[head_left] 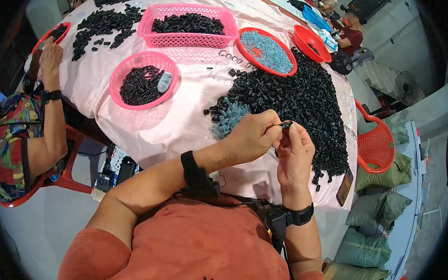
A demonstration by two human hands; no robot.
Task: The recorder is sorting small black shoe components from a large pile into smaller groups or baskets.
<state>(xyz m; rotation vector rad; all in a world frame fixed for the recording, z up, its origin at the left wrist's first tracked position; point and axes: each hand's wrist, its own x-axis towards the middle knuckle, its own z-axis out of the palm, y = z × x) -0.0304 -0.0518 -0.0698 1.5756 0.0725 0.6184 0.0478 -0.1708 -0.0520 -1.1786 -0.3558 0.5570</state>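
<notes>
At far left, a small red bowl (67, 30) is being touched by a co-worker's hand (51, 59). On the cloth-covered bench (181, 132), slender dark pieces (137, 89) are being kept in a round pink basket (115, 81), and short black pieces (189, 23) in a rectangular pink basket (188, 40); both lots are presumably being set aside, though whether they are being counted as finished cannot be told. A small heap of clear bluish pieces (229, 121) is being left beside the left hand (254, 134). More clear pieces are being held in a red oval tray (268, 70). At centre, one small black piece (286, 124) is being pinched between the left hand and the right hand (295, 149), which are being held together; this unit is apparently being left incomplete. To the right, a large black heap (312, 96) is being left loose, so much work is seemingly being left.
</notes>
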